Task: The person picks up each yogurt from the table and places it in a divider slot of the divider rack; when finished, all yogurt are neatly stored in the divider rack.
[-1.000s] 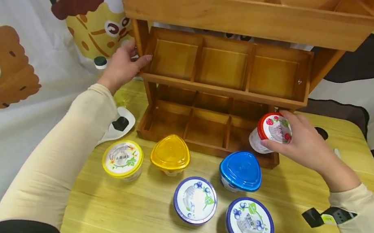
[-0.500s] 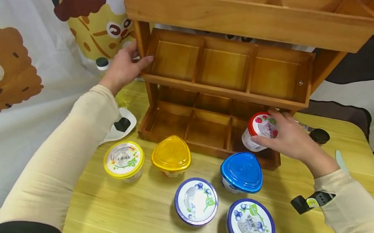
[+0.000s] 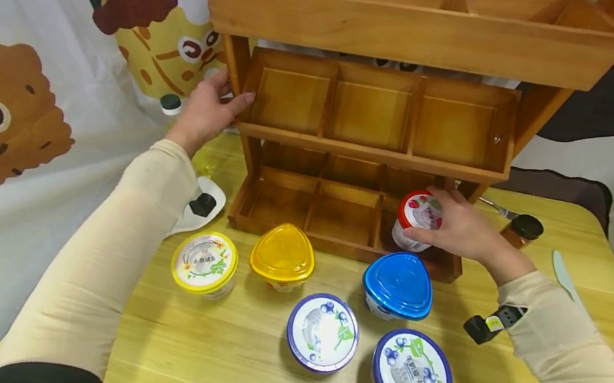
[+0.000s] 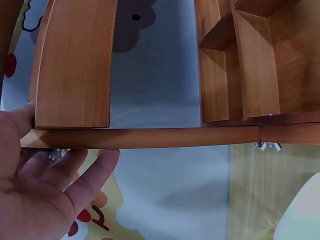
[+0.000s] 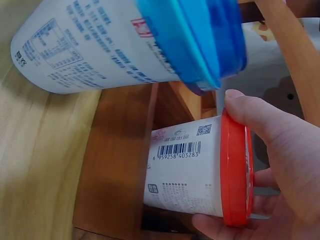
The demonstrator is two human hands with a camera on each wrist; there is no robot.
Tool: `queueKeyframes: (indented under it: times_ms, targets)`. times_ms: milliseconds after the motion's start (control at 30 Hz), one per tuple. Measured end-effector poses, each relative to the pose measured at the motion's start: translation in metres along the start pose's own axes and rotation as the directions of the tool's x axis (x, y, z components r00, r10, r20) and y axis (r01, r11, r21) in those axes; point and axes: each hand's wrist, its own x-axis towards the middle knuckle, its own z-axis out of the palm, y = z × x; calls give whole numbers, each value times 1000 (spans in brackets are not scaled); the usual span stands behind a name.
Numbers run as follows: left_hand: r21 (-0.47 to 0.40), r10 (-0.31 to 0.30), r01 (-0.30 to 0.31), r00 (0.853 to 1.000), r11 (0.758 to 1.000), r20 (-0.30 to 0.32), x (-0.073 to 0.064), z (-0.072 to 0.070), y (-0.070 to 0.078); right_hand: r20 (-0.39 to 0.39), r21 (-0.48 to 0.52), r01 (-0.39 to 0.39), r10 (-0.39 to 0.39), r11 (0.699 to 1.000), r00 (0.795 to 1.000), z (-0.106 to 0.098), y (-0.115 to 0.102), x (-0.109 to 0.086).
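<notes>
My right hand [image 3: 462, 228] holds a plastic cup with a red strawberry-print lid [image 3: 421, 212] by the lid, thumb and fingers on either side. That cup stands in the bottom tier's right compartment; in the right wrist view its white, barcoded side [image 5: 185, 170] rises behind the wooden front board [image 5: 117, 160]. At the left of the three-tier wooden rack [image 3: 407, 32], my left hand [image 3: 207, 110] grips the side post. The left wrist view has the thumb on one side of this post [image 4: 150, 138] and the fingers on the other.
Before the rack stand a blue-lidded cup [image 3: 398, 285], an amber-lidded cup [image 3: 283, 254], a yellow-rimmed cup [image 3: 203, 262] and two blueberry-print cups [image 3: 322, 333]. A dark-lidded jar [image 3: 523, 229] and a pale knife [image 3: 566, 275] lie right; a white spoon-shaped item [image 3: 200, 211] lies left.
My right hand has moved left with the red-lidded cup, bringing it further into the right compartment of the bottom tier. The left hand keeps its grip on the post.
</notes>
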Motion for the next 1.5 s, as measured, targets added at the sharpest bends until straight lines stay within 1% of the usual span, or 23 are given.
queueKeyframes:
  times_ms: [233, 367, 533, 833, 1067, 1133, 1267, 1433, 1500]
  targets:
    - [13, 3, -2, 1000, 1000, -9, -1, 1, 0, 23, -1, 15, -15, 1000, 1000, 11, 3, 4]
    - [14, 6, -5, 1000, 1000, -10, -1, 1, 0, 40, 9, 9, -10, 1000, 999, 16, 4, 4]
    - [7, 5, -5, 1000, 1000, -7, -1, 0, 0, 38, 19, 4, -5, 1000, 999, 18, 5, 6]
    - [14, 24, -24, 1000, 1000, -7, -2, 0, -1, 40, 15, 4, -5, 1000, 999, 18, 4, 4]
    - [15, 7, -7, 1000, 1000, 3, -3, 0, 0, 31, 34, 4, -5, 999, 1000, 11, 5, 1]
    - [14, 12, -12, 1000, 1000, 2, -3, 0, 0, 22, 43, 1, -2, 999, 1000, 8, 5, -2]
    - [12, 17, -17, 1000, 1000, 2, -2, 0, -1, -8, 28, 2, -2, 1000, 1000, -2, 3, -12]
    - [19, 8, -8, 1000, 1000, 1, -1, -1, -2, -32, -10, 0, 0, 1000, 999, -14, -2, -27]
    - [20, 9, -9, 1000, 1000, 3, -1, 0, -2, -43, -26, 9, -10, 1000, 999, -18, -4, -33]
